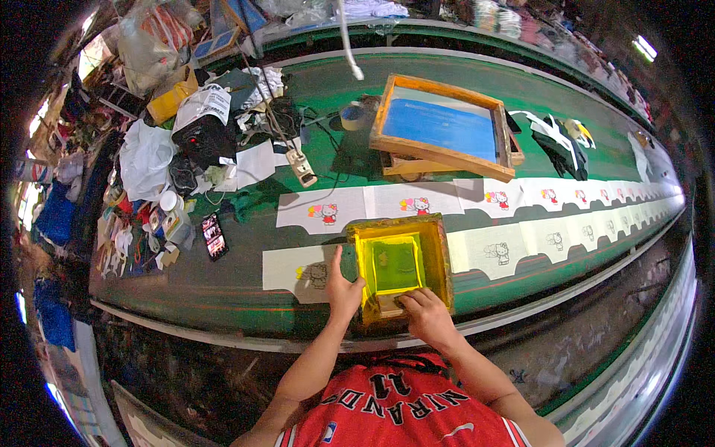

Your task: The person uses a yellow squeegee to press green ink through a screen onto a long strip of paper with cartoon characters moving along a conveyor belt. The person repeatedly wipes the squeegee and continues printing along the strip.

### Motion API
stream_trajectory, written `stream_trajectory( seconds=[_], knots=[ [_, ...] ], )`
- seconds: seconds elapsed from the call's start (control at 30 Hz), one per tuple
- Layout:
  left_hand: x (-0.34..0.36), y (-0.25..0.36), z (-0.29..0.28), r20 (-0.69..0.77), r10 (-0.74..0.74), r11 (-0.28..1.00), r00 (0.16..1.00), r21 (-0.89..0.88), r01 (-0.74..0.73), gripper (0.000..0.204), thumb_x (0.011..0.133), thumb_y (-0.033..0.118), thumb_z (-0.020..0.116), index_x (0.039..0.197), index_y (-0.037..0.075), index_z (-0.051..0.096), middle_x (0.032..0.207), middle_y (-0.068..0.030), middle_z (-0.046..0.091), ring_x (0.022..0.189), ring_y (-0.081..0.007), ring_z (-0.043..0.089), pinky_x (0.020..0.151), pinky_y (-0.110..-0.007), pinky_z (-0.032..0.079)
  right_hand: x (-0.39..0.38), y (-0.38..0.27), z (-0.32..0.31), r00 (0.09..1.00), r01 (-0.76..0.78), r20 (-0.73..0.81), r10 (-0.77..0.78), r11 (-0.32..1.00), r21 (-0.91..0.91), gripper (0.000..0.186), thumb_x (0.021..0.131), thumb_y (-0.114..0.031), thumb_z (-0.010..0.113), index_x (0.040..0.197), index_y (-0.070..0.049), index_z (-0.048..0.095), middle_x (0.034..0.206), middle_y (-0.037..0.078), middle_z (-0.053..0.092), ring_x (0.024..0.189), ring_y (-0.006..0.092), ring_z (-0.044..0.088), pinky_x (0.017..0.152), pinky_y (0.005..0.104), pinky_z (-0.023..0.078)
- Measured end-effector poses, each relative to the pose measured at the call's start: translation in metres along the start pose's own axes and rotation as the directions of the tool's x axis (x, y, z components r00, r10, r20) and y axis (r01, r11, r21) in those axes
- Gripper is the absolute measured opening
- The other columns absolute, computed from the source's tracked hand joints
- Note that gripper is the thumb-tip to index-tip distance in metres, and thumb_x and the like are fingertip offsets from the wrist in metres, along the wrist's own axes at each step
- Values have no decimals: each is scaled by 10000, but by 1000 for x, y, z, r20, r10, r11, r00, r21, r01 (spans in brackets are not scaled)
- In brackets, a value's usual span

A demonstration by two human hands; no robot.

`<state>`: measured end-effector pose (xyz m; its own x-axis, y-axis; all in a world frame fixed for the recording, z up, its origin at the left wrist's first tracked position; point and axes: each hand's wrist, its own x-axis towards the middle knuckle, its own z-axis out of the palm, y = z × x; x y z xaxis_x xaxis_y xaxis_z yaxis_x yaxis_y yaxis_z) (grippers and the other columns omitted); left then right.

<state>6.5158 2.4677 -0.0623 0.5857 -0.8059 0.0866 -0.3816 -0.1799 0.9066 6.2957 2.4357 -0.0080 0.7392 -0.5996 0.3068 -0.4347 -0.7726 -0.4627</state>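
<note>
A wooden screen printing frame [447,261] with yellow ink on its mesh lies over the near row of white fabric pieces. My left hand [345,292] grips the frame's left side, its thumb pointing up along the outside. Inside the frame's near end, my right hand [430,316] holds a squeegee [389,304], a flat wooden-looking piece partly hidden by the fingers. Left of the frame, a white fabric piece [281,270] bears a dark outlined cartoon cat with a yellow patch. Beyond the frame, another fabric piece [298,210] carries a coloured cat print.
Two rows of printed pieces run right along the green table [246,302]. A second wooden screen [439,130] with blue mesh sits tilted at the back. To the left lie a phone [214,237], a power strip [301,167], plastic bags [147,160] and clutter. A white cord [348,45] hangs above.
</note>
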Motion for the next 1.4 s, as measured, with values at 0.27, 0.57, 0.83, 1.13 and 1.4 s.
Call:
stream_trajectory(
  seconds=[0.27,0.57,0.83,1.13,1.4],
  knots=[
    [-12,11,37,15,-104,986,995,135,101,888,789,4,713,1568,164,319,1432,-182,560,834,-229,688,765,-376,536,-26,55,-8,993,8,114,-9,1000,17,321,725,-77,684,1035,-4,644,1052,179,670,1010,363,627,905,446,526],
    [-15,4,43,-7,-16,990,1000,139,17,889,777,-10,703,1569,141,327,1400,-188,580,669,-214,637,694,-402,527,-25,53,-19,991,42,126,-45,999,23,315,720,-85,680,1019,2,641,1060,177,668,1006,355,629,944,446,506],
    [-14,6,44,8,-74,984,997,161,72,872,709,-1,743,1506,62,395,1505,-179,494,1024,-256,657,900,-358,512,-19,47,-26,993,7,115,-11,999,39,293,732,-87,674,1017,-20,649,1020,166,674,983,350,630,907,432,525],
    [-13,8,41,59,-138,968,989,217,122,860,722,11,750,1498,55,383,1514,-179,484,1025,-283,654,901,-362,507,-46,43,-28,977,-30,215,16,998,61,418,707,-95,685,1118,-34,641,1108,150,650,1027,347,602,936,433,517],
    [-17,-2,45,37,-111,964,993,247,98,890,720,29,767,1517,101,378,1381,-194,594,999,-313,672,882,-393,520,8,83,6,996,20,89,-17,999,-31,394,743,-78,648,1136,-51,641,1141,153,639,1073,364,577,980,452,491]
  ],
)
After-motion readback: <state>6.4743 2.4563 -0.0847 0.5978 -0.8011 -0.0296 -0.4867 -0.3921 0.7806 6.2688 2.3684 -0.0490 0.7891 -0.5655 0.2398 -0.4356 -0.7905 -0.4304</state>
